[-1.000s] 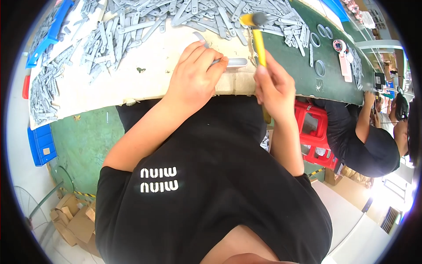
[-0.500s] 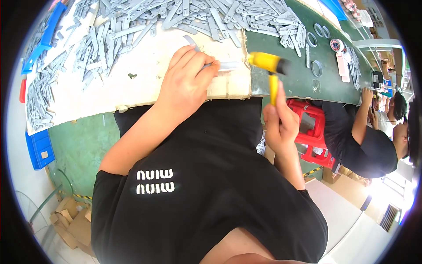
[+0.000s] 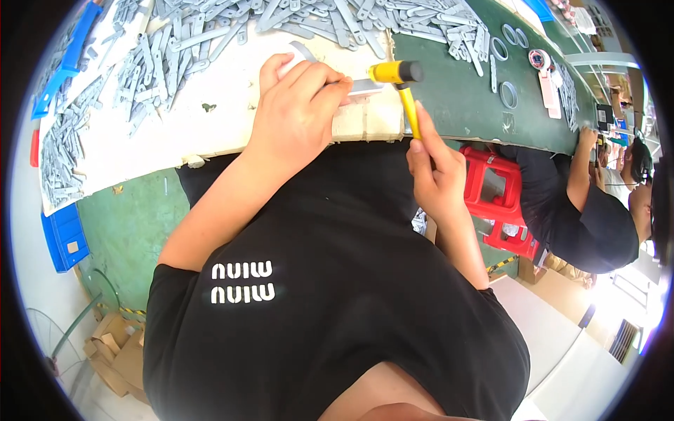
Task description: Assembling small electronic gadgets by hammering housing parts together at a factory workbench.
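Observation:
My right hand [image 3: 439, 175] is closed round the yellow handle of a small hammer [image 3: 409, 116]. Its yellow head with a dark end is raised close to the right end of a flat grey strip [image 3: 365, 87]; I cannot tell whether they touch. My left hand [image 3: 298, 105] is closed on that strip at the pale board's front edge, thumb and fingers pinching it. A curved grey band [image 3: 302, 51] shows beyond the left fingers, and the palm hides how it meets the strip.
Piles of grey strips [image 3: 165, 67] cover the far and left parts of the pale board [image 3: 232, 130]. On the green tabletop [image 3: 453, 105] to the right lie several grey rings [image 3: 508, 95] and a pink-and-white device [image 3: 546, 84]. Red stools [image 3: 491, 186] and a co-worker in black [image 3: 593, 231] are at right.
My right hand has brought the hammer up and to the left, its head now by the strip's right end. More of the grey band shows behind my left hand, which keeps hold of the strip.

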Demonstrator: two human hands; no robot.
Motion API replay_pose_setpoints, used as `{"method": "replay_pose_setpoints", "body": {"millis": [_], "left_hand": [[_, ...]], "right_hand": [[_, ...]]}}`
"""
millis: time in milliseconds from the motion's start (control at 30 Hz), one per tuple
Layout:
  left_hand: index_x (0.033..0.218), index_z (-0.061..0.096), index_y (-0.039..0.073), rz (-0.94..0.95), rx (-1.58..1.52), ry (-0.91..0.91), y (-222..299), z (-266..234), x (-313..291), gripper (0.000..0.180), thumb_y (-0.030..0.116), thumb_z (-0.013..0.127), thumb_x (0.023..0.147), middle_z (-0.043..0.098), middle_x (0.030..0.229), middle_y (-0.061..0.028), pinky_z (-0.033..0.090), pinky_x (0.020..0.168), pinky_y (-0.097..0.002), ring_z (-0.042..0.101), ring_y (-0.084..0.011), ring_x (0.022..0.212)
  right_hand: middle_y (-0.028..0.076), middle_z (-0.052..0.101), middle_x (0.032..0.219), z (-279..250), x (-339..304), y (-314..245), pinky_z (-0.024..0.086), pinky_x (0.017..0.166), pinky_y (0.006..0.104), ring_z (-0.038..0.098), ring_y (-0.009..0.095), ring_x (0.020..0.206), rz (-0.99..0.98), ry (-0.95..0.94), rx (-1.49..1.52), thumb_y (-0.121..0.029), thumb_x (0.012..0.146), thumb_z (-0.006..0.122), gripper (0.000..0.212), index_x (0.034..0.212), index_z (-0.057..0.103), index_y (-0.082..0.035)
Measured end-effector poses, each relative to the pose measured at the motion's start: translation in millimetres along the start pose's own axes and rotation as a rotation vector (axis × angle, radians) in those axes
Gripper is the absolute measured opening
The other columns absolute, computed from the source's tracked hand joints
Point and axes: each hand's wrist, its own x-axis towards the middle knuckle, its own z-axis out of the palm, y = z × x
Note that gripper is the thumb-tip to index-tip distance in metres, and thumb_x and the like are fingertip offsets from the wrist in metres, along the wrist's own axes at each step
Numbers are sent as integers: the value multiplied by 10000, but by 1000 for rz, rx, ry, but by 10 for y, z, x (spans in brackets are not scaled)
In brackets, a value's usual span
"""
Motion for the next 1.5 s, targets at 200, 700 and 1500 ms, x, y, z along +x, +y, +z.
{"method": "replay_pose_setpoints", "body": {"millis": [200,700,1500], "left_hand": [[1103,735,84,-15,13,-68,47,-75,19,249,46,789,863,700,999,8,364,1088,-498,671,-210,929],[1117,759,64,-23,-23,-147,-196,-693,-94,295,-29,659,856,658,1313,-206,483,1030,-460,665,-360,1151],[1042,741,-40,-45,-133,99,-236,-305,-401,264,-40,835,796,672,892,-121,522,584,-356,649,-270,716]], "right_hand": [[97,630,751,97,-20,-94,493,666,253,583,143,622,-29,-22,-80,34,1026,585,543,1563,526,-19],[-12,561,712,109,-156,-20,450,616,226,505,75,621,68,48,280,22,1072,503,542,1611,448,13],[61,566,721,-50,22,-780,481,649,263,542,139,622,135,-129,115,38,1040,495,610,1638,371,23]]}}
